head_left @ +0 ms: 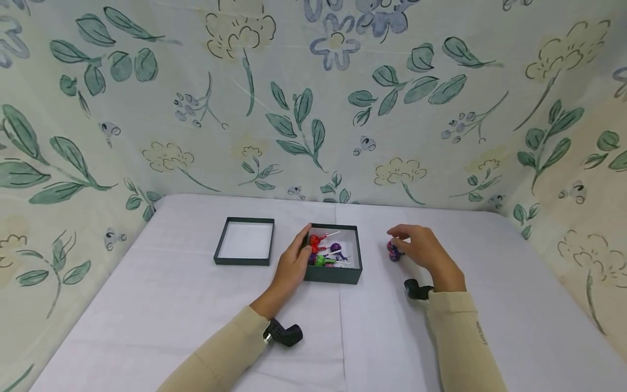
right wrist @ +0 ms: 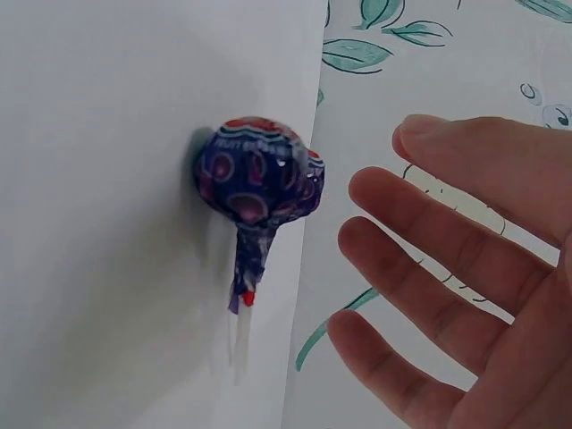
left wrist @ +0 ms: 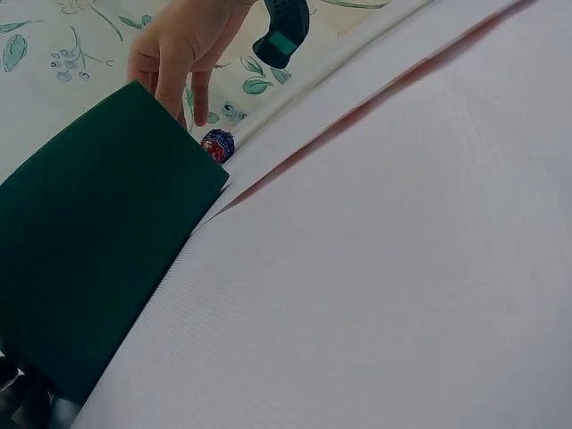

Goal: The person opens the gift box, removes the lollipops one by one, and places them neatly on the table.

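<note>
My left hand (head_left: pixel 289 265) grips the left wall of a dark green box (head_left: pixel 334 274), thumb and fingers at its rim. Inside the box lie several lollipops (head_left: pixel 320 260) with red, green and purple wrappers and white sticks. To the right, my right hand (head_left: pixel 425 249) hovers over purple-blue lollipops (head_left: pixel 394 251) on the table. The right wrist view shows two lollipops (right wrist: pixel 255 174) side by side, sticks parallel. The fingers (right wrist: pixel 420 214) there are spread and apart from them. In the left wrist view, the box's outer side (left wrist: pixel 107 223) hides its contents.
A shallow dark green lid (head_left: pixel 244 239) with a white inside lies left of the box. The table (head_left: pixel 147 305) has a white cloth with a crease. Flower-patterned fabric (head_left: pixel 294 109) hangs behind and at the sides. A black device (head_left: pixel 285 333) sits at each wrist.
</note>
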Motion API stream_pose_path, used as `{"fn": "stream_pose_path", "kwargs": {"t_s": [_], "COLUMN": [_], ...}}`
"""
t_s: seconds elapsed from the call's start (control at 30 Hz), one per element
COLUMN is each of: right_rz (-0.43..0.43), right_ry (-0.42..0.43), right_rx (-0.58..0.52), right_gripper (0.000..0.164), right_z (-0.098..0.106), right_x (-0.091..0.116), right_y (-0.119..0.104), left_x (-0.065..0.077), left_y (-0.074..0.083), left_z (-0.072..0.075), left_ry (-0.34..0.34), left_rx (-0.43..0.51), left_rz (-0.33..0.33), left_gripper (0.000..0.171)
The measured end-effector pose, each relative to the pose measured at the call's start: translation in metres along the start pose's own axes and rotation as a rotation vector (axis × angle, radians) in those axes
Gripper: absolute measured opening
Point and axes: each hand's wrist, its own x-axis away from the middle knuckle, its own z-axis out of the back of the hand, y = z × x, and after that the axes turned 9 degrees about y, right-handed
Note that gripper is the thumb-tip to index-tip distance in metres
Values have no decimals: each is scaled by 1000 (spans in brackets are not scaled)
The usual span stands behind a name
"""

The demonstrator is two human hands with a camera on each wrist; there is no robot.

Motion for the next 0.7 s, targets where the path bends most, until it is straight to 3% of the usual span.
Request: {"fn": "stream_pose_path", "kwargs": {"t_s": [0.7], "right_rz": [114], "right_ry": [59], "right_rx": [9], "right_gripper": [27], "right_z": [2], "right_x": [4], "right_y": [-38], "left_x": [0], "left_y": [1], "left_z": [0], "left_ry": [6], "left_rx": [-5], "left_rz": [-2], "left_gripper": [52]}}
